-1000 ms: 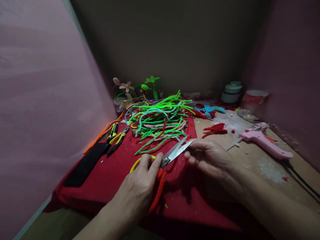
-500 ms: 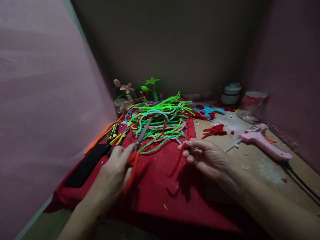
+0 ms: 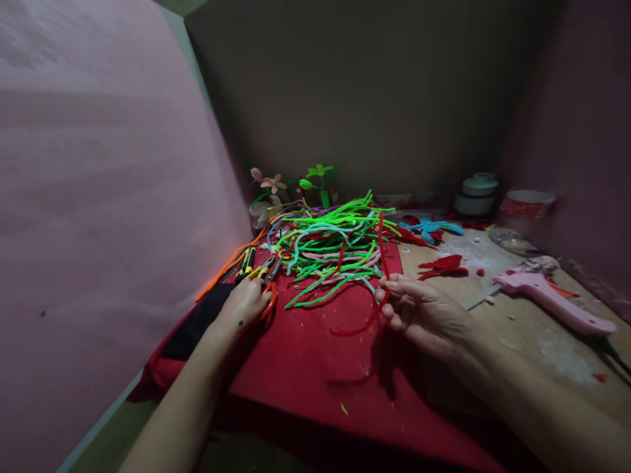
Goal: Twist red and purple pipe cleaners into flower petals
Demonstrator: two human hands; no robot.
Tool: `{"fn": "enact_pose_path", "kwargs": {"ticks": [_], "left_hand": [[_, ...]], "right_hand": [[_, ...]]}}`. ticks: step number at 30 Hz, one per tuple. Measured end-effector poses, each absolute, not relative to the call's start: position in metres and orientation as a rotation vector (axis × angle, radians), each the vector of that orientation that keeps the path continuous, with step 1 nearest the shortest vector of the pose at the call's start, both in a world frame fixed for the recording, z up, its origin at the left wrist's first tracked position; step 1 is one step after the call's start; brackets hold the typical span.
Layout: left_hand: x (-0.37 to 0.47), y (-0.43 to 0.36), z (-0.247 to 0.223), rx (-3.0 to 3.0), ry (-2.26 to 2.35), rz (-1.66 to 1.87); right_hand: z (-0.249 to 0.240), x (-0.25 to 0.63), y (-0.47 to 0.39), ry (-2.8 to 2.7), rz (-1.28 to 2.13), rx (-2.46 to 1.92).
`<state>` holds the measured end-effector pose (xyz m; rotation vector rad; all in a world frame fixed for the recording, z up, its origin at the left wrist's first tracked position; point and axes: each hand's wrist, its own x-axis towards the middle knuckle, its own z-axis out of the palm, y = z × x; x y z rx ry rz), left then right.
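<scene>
My left hand [image 3: 246, 303] is low over the cloth at the left, beside the yellow-and-black pliers [image 3: 262, 269]. Its fingers are closed at the orange handles of the scissors [image 3: 269, 301], whose blades point away from me; the fingertips are mostly hidden. My right hand [image 3: 411, 305] pinches a bent red pipe cleaner [image 3: 383, 246] between thumb and fingers. One end of it stands upward and the other curves down to the left. Just behind lies a heap of green, light blue, pink and red pipe cleaners [image 3: 335, 240].
A red cloth [image 3: 305, 368] covers the left of the table; a wooden board [image 3: 513, 328] lies at right. On it are a pink glue gun [image 3: 557, 299], red petal shapes [image 3: 444, 266] and a blue piece [image 3: 428, 228]. A black case [image 3: 190, 328] lies left. Jars [image 3: 476, 194] and pipe-cleaner flowers [image 3: 318, 177] stand behind.
My left hand has lowered the scissors to the cloth beside the pliers. My right hand still holds the red pipe cleaner, now more spread out. The view has shifted left.
</scene>
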<state>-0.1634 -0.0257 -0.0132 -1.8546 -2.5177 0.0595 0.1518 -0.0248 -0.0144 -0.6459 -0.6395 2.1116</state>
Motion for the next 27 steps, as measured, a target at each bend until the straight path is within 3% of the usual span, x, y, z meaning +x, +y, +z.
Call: {"fn": "enact_pose_path", "kwargs": {"ticks": [7,15,21,27], "left_hand": [[-0.132,-0.016,0.005,-1.901,-2.33,0.075],[-0.038,-0.039,0.013,-3.197,-2.03,-1.237],[-0.006,-0.035,0.002,-2.788,-2.111,-2.226],[0.003,-0.025,-0.002,-2.725,-2.23,-2.492]], "right_hand": [[-0.021,0.154,-0.018,-0.693,2.029,-0.629],[-0.018,0.153,-0.015,-0.637,1.912,-0.572],[-0.021,0.152,-0.011,-0.559,1.872,-0.562],[-0.016,0.153,-0.011,-0.504,1.901,-0.566]]}}
